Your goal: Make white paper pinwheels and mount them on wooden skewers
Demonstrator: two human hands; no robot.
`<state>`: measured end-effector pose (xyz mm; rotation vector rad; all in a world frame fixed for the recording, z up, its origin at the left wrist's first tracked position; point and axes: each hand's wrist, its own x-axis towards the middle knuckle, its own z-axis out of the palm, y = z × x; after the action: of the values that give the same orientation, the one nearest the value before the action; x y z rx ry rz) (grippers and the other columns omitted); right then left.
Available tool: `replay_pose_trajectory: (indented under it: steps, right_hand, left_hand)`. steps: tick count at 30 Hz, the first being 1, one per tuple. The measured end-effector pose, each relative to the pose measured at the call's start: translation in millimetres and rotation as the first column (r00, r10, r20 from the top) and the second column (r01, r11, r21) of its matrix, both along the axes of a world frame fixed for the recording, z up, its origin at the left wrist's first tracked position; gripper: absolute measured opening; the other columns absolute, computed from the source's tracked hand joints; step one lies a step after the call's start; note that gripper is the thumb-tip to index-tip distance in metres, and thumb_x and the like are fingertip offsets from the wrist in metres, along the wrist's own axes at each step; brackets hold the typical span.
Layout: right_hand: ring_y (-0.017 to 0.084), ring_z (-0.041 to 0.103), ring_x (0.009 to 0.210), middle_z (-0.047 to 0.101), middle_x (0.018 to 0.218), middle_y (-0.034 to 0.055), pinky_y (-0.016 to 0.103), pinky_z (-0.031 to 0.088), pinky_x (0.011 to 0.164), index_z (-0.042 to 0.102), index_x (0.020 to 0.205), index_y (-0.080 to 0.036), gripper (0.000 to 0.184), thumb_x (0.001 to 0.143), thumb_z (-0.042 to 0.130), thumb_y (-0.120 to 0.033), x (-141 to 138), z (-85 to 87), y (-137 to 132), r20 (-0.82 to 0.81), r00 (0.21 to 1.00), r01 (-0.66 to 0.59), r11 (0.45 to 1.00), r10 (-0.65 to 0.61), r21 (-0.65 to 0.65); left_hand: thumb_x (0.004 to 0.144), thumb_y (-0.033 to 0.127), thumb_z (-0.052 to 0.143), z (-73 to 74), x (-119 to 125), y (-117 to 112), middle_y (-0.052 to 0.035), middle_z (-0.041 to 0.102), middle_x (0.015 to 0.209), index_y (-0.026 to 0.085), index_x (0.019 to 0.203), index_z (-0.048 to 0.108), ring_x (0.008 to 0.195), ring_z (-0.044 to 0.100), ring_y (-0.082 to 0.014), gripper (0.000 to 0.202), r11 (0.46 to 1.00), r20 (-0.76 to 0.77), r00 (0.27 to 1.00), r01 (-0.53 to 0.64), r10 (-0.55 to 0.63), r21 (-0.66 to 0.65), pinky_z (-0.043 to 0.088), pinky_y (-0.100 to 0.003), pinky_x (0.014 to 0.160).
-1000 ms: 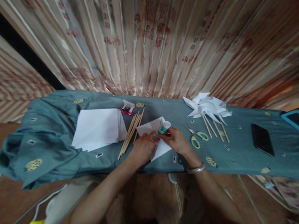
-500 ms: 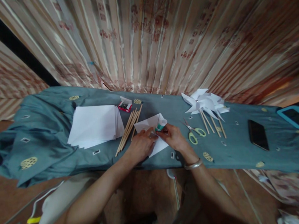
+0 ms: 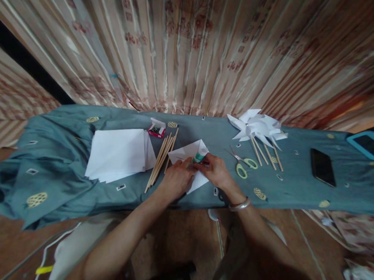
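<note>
A cut white sheet of paper point(image 3: 197, 182) lies on the cloth in front of me, its upper corner raised. My left hand point(image 3: 178, 179) holds it near the middle, fingers pointing right and partly curled. From the right side, my right hand point(image 3: 216, 170) closes its fingers on a green and white glue stick point(image 3: 198, 157), tilted over the middle of the paper. The stick's lower end is hidden by the fingers. Just left of the paper lie several wooden sticks point(image 3: 160, 160). Scissors point(image 3: 240, 162) with light green handles rest to the right of my right hand.
A stack of white paper point(image 3: 118, 152) lies at left, beside a small open red box point(image 3: 156, 128) of dark little pieces. White paper pinwheels point(image 3: 252, 127) on sticks lie at right, then a dark phone point(image 3: 322, 167) and a blue-framed device point(image 3: 369, 145). A patterned curtain point(image 3: 175, 52) hangs behind.
The glue stick has shifted slightly left and down toward the paper. My left hand stays in place on the sheet, and the other objects lie as before.
</note>
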<state>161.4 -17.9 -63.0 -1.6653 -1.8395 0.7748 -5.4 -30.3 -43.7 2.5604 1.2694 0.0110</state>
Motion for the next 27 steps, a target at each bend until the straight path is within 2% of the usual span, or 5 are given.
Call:
replay_pose_trajectory:
  steps: [8,14,18,21,27]
  right_hand:
    - [0.020,0.069,0.077,0.075,0.082,0.0035,0.030,0.052,0.072,0.065,0.085,-0.020,0.015,0.077,0.066,-0.032,-10.0,-10.3,0.5,-0.182,0.973,0.140,0.990,-0.140,-0.013]
    - [0.015,0.062,0.061,0.070,0.072,0.0006,0.027,0.049,0.056,0.061,0.080,-0.020,0.039,0.069,0.069,-0.056,-2.7,-14.3,10.6,-0.560,0.782,0.219,0.961,-0.275,-0.166]
    - [0.015,0.062,0.062,0.067,0.068,-0.0008,0.027,0.050,0.059,0.061,0.075,-0.021,0.039,0.062,0.075,-0.055,5.5,-8.4,13.3,-0.662,0.691,0.231,0.956,-0.291,-0.179]
    - [0.015,0.060,0.061,0.065,0.065,-0.0017,0.027,0.048,0.057,0.061,0.073,-0.021,0.034,0.062,0.076,-0.050,9.7,-7.4,12.0,-0.616,0.748,0.198,0.969,-0.246,-0.147]
    - [0.016,0.059,0.062,0.067,0.068,-0.0002,0.026,0.045,0.056,0.065,0.075,-0.020,0.024,0.068,0.071,-0.042,10.7,-13.8,7.6,-0.301,0.939,0.148,0.985,-0.168,-0.087]
  left_hand:
    - [0.096,0.022,0.042,0.4,-0.5,-0.6,-0.0131,0.050,0.143,0.022,0.123,0.065,0.106,0.061,-0.0274,0.035,1.000,0.005,1.000,-0.018,0.018,0.008,0.052,-0.042,0.092]
    - [0.095,0.023,0.045,-2.0,-2.0,-0.5,-0.0151,0.045,0.148,0.024,0.122,0.067,0.112,0.061,-0.0307,0.035,0.999,0.015,0.999,-0.034,0.034,0.003,0.052,-0.044,0.092]
    - [0.095,0.022,0.045,-2.0,-1.8,-0.3,-0.0161,0.045,0.149,0.024,0.119,0.068,0.114,0.060,-0.0314,0.034,0.999,0.032,0.999,-0.039,0.038,0.004,0.052,-0.044,0.092]
    - [0.094,0.021,0.046,-1.1,-1.5,-0.4,-0.0169,0.044,0.149,0.023,0.119,0.068,0.115,0.060,-0.0319,0.033,0.999,0.027,0.999,-0.036,0.036,-0.005,0.052,-0.045,0.093]
    - [0.095,0.022,0.045,-0.9,-1.8,-0.4,-0.0159,0.044,0.150,0.024,0.123,0.066,0.117,0.060,-0.0314,0.034,0.999,0.022,0.999,-0.037,0.037,0.013,0.052,-0.045,0.094]
